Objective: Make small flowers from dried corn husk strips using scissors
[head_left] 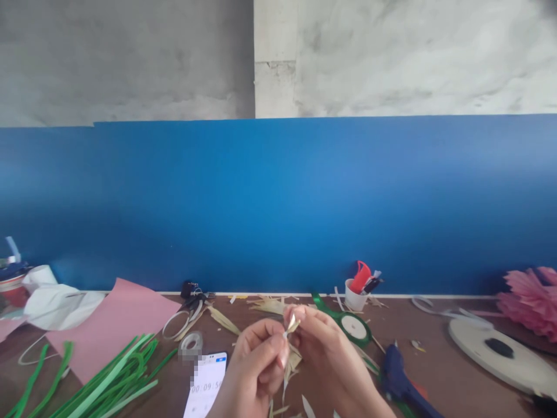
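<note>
My left hand (261,361) is closed, its thumb and fingertips pinching the base of a small folded piece of pale yellow corn husk (294,324). From the other side, the closed fingers of my right hand (324,342) grip the upper part of the same piece. Both hands nearly touch above the table. A thin white strip hangs below the left fingertips; I cannot tell if it is joined to the husk. More loose husk pieces (224,319) lie behind and under the hands.
Left are green pipe cleaners (126,371), pink paper (126,319), a tape roll (190,343) and a phone (206,386). A green ribbon spool (354,327), a cup of tools (355,301), a blue glue gun (398,374), a white reel (513,357) and pink paper flowers (531,302) stand right.
</note>
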Demonstrator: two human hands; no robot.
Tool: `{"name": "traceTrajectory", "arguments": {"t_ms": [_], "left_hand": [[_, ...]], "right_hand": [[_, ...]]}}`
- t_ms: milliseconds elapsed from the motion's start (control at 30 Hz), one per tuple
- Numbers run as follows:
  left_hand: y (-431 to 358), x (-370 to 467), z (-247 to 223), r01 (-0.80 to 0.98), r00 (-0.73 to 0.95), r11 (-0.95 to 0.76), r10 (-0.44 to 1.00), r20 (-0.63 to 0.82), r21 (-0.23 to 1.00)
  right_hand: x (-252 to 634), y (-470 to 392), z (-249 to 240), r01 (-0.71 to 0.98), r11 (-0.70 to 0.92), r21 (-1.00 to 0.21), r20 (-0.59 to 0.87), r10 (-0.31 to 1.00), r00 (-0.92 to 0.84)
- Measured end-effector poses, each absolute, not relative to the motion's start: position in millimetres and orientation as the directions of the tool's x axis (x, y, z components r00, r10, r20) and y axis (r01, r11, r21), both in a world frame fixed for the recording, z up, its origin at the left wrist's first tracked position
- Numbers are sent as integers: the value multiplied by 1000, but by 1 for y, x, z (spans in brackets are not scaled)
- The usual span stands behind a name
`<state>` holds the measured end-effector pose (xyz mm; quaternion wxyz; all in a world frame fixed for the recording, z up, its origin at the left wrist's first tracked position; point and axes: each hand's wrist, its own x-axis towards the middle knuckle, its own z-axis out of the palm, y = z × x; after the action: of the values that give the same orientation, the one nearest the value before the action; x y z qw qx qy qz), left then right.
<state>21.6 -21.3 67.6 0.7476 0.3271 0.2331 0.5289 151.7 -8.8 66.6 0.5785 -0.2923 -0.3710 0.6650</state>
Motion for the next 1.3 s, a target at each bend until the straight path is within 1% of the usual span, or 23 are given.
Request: {"name": "traceTrajectory", "arguments": {"t_ms": [67, 167, 267, 333, 400, 433, 500, 567, 600, 667, 733, 800, 867, 967, 1033, 1133, 1200, 1233, 1300], "left_hand": [[-20, 20, 68, -652, 332, 230, 943, -2, 722], [-18, 19, 68, -662, 329, 247, 944, -22, 708], [-16, 19, 67, -657, 362, 300, 930, -60, 692], [-15, 19, 66, -646, 405, 361, 909, -99, 673], [-13, 19, 65, -659, 420, 406, 897, -139, 633], [-12, 19, 65, -668, 421, 422, 894, -156, 613], [-12, 19, 65, -682, 416, 435, 892, -179, 587], [-12, 20, 64, -678, 415, 439, 891, -185, 590], [-12, 20, 64, -675, 412, 436, 892, -185, 596], [-12, 20, 63, -663, 410, 433, 892, -188, 610], [-13, 20, 63, -654, 411, 434, 891, -191, 619], [-13, 21, 63, -647, 415, 433, 890, -187, 627], [-13, 21, 63, -638, 408, 422, 895, -182, 644], [-14, 23, 64, -620, 391, 405, 902, -183, 672], [-15, 23, 64, -613, 392, 407, 901, -186, 678], [-15, 22, 65, -625, 379, 403, 905, -192, 669], [-15, 21, 66, -639, 333, 367, 924, -187, 676], [-16, 21, 67, -639, 302, 335, 937, -175, 692], [-16, 21, 69, -619, 233, 249, 964, -128, 745]], "right_hand": [[150, -7, 64, -561, -81, -824, 46, 977, -208], [152, -3, 62, -543, -21, -839, 69, 987, -144], [157, -1, 63, -437, 58, -897, 80, 996, -31], [159, -1, 63, -348, 88, -933, 109, 993, -39], [159, -2, 62, -296, 135, -946, 167, 982, -87], [158, -3, 62, -271, 184, -945, 215, 973, -89], [156, -6, 60, -164, 329, -930, 336, 942, -18], [156, -8, 60, 33, 492, -870, 493, 868, 59], [156, -9, 61, 138, 564, -814, 576, 815, 66], [158, -10, 63, 306, 675, -671, 712, 702, 14], [161, -10, 67, 421, 741, -523, 802, 595, -52], [163, -10, 71, 510, 760, -404, 850, 518, -99], [164, -10, 74, 576, 746, -334, 867, 483, -124], [163, -10, 73, 646, 704, -295, 865, 484, -132], [163, -10, 71, 664, 692, -282, 868, 479, -131], [161, -13, 68, 647, 701, -301, 867, 483, -119], [160, -14, 68, 601, 709, -370, 851, 517, -86], [159, -15, 68, 563, 701, -438, 834, 551, -37], [158, -13, 68, 443, 629, -639, 737, 666, 117]]}}
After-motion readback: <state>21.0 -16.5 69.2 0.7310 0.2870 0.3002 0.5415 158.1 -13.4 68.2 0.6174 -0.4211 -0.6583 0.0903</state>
